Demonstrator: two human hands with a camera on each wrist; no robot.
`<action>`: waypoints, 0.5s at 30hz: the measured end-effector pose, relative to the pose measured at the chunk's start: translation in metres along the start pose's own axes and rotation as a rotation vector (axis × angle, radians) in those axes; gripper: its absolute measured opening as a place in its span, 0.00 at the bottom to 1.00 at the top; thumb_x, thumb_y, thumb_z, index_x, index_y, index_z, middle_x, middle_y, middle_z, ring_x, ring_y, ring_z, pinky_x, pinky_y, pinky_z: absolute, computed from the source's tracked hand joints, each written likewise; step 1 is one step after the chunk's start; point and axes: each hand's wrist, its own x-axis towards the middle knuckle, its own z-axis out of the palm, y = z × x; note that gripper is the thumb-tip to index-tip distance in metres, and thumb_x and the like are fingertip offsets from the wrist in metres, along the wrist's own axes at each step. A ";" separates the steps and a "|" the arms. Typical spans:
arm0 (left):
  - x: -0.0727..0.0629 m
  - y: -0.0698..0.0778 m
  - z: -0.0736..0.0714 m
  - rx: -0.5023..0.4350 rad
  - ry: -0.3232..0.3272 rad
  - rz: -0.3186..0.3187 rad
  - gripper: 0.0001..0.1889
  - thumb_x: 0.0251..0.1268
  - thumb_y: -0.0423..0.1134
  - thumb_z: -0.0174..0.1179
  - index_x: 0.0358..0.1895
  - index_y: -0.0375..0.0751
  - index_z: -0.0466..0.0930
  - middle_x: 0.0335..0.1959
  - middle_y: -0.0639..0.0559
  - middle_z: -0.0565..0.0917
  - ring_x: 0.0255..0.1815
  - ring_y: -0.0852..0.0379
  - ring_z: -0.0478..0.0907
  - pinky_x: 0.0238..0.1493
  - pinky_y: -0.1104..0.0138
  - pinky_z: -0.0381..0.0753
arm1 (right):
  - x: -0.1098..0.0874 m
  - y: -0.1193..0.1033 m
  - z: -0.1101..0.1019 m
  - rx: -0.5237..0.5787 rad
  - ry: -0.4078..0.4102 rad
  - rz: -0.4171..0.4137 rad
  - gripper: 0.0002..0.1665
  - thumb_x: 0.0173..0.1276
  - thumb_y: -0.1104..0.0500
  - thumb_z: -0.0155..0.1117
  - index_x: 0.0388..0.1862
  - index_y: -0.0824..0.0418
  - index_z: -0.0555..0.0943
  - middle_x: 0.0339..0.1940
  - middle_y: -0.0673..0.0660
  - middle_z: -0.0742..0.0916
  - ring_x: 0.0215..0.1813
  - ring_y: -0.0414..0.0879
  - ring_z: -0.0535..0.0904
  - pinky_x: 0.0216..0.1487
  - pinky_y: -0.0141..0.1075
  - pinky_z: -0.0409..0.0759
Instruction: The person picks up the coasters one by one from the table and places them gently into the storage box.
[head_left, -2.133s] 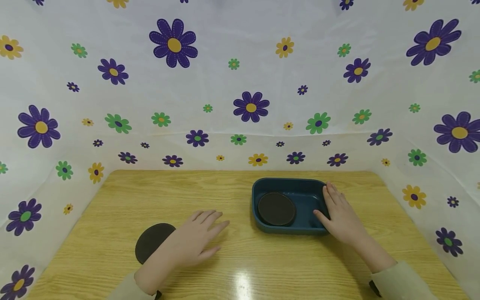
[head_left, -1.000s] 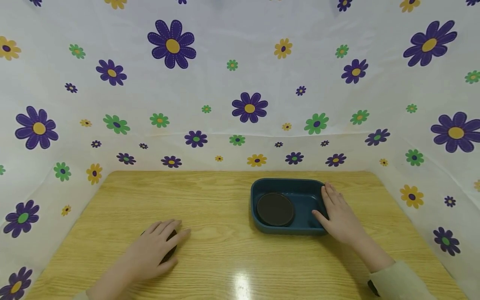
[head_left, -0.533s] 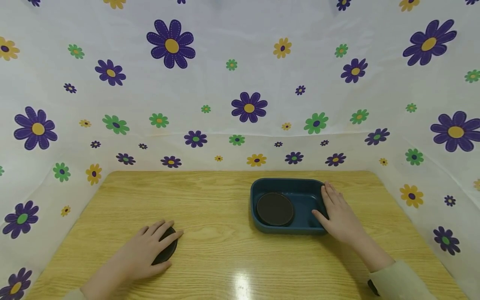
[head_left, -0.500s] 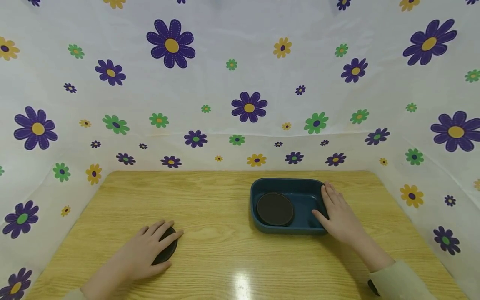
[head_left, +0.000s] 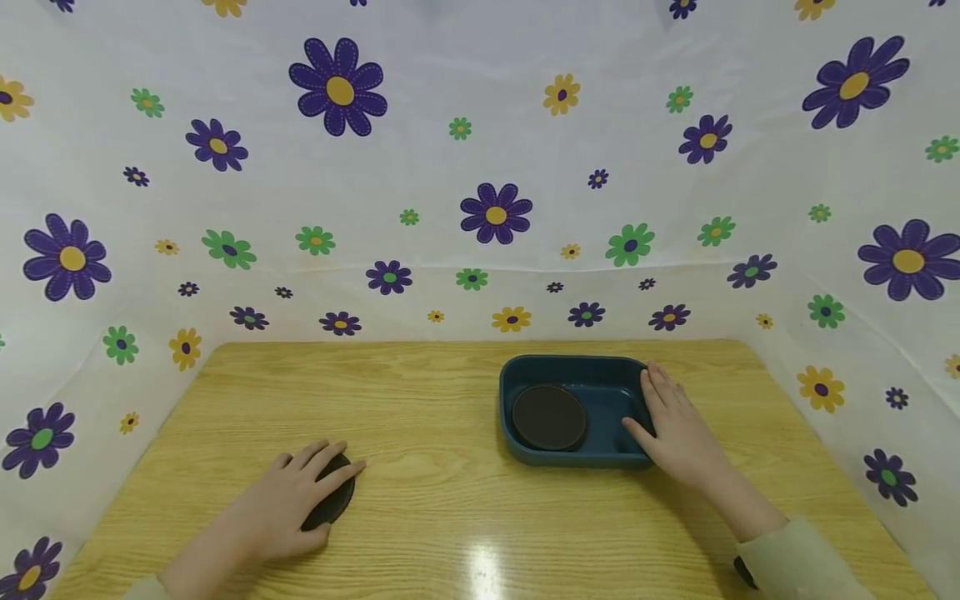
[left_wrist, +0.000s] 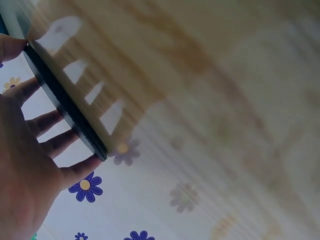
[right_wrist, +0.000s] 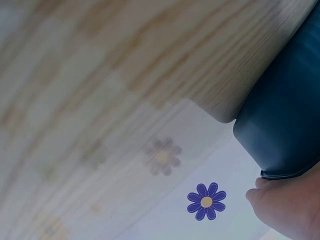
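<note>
In the head view, my left hand (head_left: 281,504) lies over a round black coaster (head_left: 335,498) on the left of the table. The left wrist view shows the thumb and fingertips around the edge of this coaster (left_wrist: 70,107), gripping it. The palm covers part of it in the head view. At right, my right hand (head_left: 684,433) holds the right end of a dark blue rectangular tub (head_left: 581,458), its thumb over the inner side. A second round black coaster (head_left: 549,417) lies inside the tub, at its left end.
The wooden table (head_left: 420,517) reflects a bright light near its front. A white cloth (head_left: 420,175) printed with purple, yellow and green flowers surrounds the table's back and sides.
My left hand has moved left from mid-table onto the left coaster, and its thumb has drawn in slightly at the edge. My right hand stays on the tub.
</note>
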 end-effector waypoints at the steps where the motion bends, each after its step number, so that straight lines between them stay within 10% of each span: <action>1: 0.000 0.000 0.000 0.000 -0.003 -0.003 0.41 0.66 0.56 0.66 0.83 0.62 0.64 0.80 0.41 0.69 0.77 0.34 0.70 0.59 0.32 0.77 | 0.000 0.000 0.000 0.003 -0.003 0.001 0.52 0.82 0.45 0.58 0.84 0.79 0.50 0.87 0.76 0.52 0.87 0.72 0.47 0.86 0.63 0.47; 15: 0.008 0.001 -0.002 0.053 0.027 0.002 0.39 0.63 0.56 0.67 0.79 0.59 0.70 0.75 0.40 0.73 0.72 0.37 0.73 0.59 0.37 0.78 | 0.000 -0.002 -0.001 -0.017 0.006 0.003 0.51 0.81 0.47 0.61 0.83 0.80 0.52 0.87 0.76 0.54 0.87 0.73 0.50 0.84 0.67 0.52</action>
